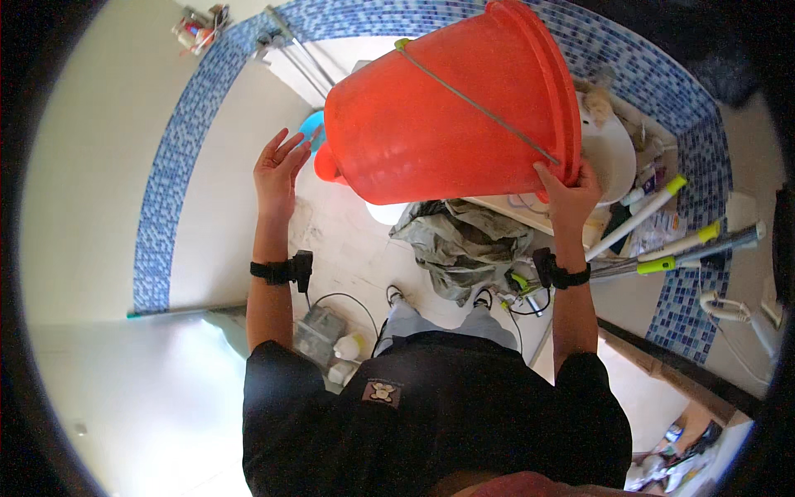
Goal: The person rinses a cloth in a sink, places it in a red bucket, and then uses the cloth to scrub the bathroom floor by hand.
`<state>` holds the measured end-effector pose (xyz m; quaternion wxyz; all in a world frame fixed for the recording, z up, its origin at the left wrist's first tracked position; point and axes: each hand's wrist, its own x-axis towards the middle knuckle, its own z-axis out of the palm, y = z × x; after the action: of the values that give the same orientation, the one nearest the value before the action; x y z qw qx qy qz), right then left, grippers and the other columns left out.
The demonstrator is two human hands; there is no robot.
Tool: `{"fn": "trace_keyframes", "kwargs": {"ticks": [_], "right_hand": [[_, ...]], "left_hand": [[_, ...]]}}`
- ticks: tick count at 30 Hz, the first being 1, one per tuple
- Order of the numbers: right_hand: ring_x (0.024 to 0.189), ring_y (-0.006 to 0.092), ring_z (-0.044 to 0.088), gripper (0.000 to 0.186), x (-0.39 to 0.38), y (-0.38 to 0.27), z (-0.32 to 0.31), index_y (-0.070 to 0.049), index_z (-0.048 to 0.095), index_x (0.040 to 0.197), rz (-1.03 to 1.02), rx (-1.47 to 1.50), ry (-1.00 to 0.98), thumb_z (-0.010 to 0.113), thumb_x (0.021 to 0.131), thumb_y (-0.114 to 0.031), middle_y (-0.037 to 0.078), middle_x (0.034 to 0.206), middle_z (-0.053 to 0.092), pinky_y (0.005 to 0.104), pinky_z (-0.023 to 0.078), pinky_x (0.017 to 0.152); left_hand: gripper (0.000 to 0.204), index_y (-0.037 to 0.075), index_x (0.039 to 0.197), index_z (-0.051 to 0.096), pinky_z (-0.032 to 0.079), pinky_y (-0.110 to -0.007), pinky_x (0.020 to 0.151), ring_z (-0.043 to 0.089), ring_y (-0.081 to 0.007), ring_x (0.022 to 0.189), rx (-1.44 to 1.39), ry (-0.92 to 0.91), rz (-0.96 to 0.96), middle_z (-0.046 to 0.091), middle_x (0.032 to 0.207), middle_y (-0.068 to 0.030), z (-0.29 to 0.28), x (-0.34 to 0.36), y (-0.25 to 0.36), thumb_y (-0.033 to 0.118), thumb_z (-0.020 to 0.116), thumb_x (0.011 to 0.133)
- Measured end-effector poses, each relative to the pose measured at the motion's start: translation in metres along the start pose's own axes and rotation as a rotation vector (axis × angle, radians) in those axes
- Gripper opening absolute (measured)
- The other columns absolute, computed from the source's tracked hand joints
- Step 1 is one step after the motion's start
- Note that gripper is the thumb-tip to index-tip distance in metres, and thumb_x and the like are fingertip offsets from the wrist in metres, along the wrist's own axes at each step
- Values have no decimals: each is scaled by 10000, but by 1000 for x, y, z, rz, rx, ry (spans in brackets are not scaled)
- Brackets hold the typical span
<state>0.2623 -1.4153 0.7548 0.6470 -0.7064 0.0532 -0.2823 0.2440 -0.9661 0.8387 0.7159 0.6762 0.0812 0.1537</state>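
Observation:
A large red bucket [447,108] is raised in front of me, tilted on its side with its rim to the right and its base to the left. My right hand [570,192] grips it at the rim, beside the end of the thin wire handle [480,103]. The bucket's inside is hidden from this angle. Just left of the base, my left hand [280,166] is raised with the fingers apart and nothing in it; it appears separate from the bucket. Behind that hand, part of a bright blue basin [312,131] shows.
A white sink [611,153] stands behind the bucket at right. Crumpled grey-green plastic sheeting [464,244] lies below it. Long-handled cleaning tools [654,261] lean at right. A grey crate [319,331] and a white bottle [349,346] sit on the floor near my feet.

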Motion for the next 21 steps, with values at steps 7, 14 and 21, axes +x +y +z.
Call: {"fn": "trace_keyframes", "kwargs": {"ticks": [7,14,21], "right_hand": [[654,113,581,422,-76,-59,172,-37,673,894,-167,-219,-329,963,664,-238,1,725,639,292,501,614],[640,219,654,431,-217,-68,424,-60,689,913,-739,-307,-823,951,629,-250,71,762,677,335,502,582],[727,247,637,319,-374,-30,599,-99,601,809,-1098,-6,-1415,803,679,-309,54,728,598,390,498,657]], "left_hand": [[219,-48,1116,687,580,-298,816,671,-152,870,100,385,-54,713,982,-95,-198,0,-70,109,697,964],[385,11,1250,639,533,-369,939,646,-222,1157,275,260,-173,673,1256,-97,-382,-33,-95,338,555,1065],[888,26,1512,385,524,-571,964,504,-371,1339,-200,520,-850,434,1530,-194,-513,-87,-131,699,533,953]]}}
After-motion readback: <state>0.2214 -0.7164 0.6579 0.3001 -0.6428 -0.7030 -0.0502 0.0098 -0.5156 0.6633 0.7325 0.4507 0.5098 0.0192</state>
